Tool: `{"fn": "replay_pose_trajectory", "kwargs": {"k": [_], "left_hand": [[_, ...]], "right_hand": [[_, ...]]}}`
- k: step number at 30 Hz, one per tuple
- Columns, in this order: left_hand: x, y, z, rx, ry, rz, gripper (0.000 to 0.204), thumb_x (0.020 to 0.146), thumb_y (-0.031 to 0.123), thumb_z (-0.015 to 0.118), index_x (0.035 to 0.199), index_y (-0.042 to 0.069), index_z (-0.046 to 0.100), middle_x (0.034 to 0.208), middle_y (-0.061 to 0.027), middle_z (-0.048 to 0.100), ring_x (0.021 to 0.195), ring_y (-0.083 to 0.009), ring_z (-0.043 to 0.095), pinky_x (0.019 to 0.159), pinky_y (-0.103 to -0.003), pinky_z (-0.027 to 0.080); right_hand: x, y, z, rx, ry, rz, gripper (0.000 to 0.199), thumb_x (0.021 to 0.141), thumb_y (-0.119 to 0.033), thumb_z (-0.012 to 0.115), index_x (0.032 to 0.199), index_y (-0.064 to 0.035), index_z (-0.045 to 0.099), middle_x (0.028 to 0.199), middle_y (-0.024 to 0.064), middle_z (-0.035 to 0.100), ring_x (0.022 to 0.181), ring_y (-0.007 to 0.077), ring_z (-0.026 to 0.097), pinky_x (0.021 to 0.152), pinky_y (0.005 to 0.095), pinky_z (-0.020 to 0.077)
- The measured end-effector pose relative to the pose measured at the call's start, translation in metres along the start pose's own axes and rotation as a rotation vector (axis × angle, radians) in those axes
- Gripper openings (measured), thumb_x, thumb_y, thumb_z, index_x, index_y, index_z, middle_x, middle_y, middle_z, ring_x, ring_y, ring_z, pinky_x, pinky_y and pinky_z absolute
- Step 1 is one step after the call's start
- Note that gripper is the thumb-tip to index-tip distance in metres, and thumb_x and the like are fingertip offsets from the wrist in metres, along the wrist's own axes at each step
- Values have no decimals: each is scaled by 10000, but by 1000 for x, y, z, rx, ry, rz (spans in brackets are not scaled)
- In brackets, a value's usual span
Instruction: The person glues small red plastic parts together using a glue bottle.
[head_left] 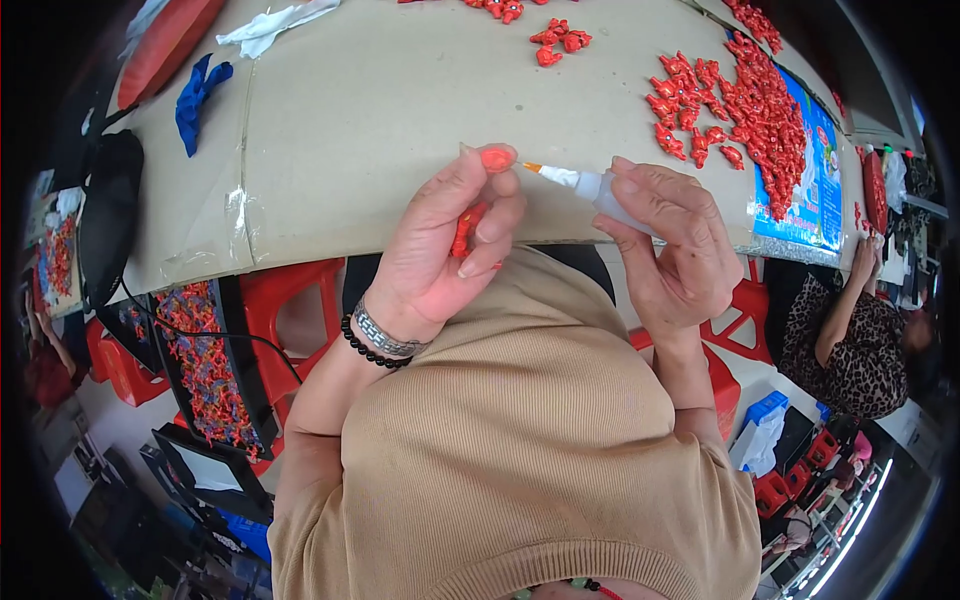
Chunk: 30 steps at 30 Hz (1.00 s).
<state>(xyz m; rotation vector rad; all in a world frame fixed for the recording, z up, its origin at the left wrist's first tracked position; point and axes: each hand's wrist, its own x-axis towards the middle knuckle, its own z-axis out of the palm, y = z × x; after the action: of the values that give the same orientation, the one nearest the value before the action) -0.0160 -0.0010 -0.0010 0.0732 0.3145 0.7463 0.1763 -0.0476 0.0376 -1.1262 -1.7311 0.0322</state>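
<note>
**Right now: glue tip held up to a small red piece**

Up close over the edge of the table [380, 130], I see both of my hands raised side by side, nearly level with each other. My left hand [440, 250] is closed around a small red figure [466, 228], pinched between thumb and fingers, and the top of that piece shows as a round orange-red cap [497, 158] at my fingertips. A metal band and a string of black beads [372, 348] sit on that wrist.

My right hand [670, 245] is wrapped around a small clear glue bottle [605, 192], thumb on top and fingers underneath. Its white nozzle ends in an orange tip [530, 167] that points left and stops just beside the red cap; I cannot tell whether the two touch.

On the tan, cardboard-covered table, a large heap of red pieces [750, 100] lies to the right, partly on a blue printed sheet [815, 190]. A smaller cluster [560, 40] sits farther out, near the middle. A blue cloth [197, 92] and a white cloth [275, 25] lie at the far left.

Below the table on my left, a black tray [205, 365] holds mixed red and blue pieces beside a red plastic stool [290, 310]. Another person in a patterned top [860, 345] sits at the right.
</note>
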Motion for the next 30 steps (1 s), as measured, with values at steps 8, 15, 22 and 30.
{"fn": "replay_pose_trajectory", "kwargs": {"k": [8,15,22,30], "left_hand": [[-1,-1,2,127,50,51,295,989,318,503,1087,64,618,828,-22,582,564,-66,423,378,-187,320],[-2,-1,1,148,26,79,319,1003,310,468,1096,20,563,900,-42,581,618,-76,430,358,-182,342],[-3,-2,2,172,53,78,273,985,300,518,1074,59,610,869,-17,609,584,-64,451,378,-183,327],[-3,-2,3,195,70,91,276,987,304,513,1073,58,604,875,-13,607,587,-62,451,377,-181,326]], "right_hand": [[3,0,4,-36,-11,-34,355,575,118,741,915,43,671,883,159,675,761,275,662,645,318,549],[4,-1,5,-44,-12,-53,359,570,115,743,913,42,668,872,156,670,757,274,661,632,319,547],[3,0,7,-32,-10,-53,360,567,116,740,911,44,666,869,156,667,751,274,660,627,319,546],[3,2,6,-43,-22,-53,358,573,111,739,916,35,666,858,151,666,746,273,661,623,316,547]]}}
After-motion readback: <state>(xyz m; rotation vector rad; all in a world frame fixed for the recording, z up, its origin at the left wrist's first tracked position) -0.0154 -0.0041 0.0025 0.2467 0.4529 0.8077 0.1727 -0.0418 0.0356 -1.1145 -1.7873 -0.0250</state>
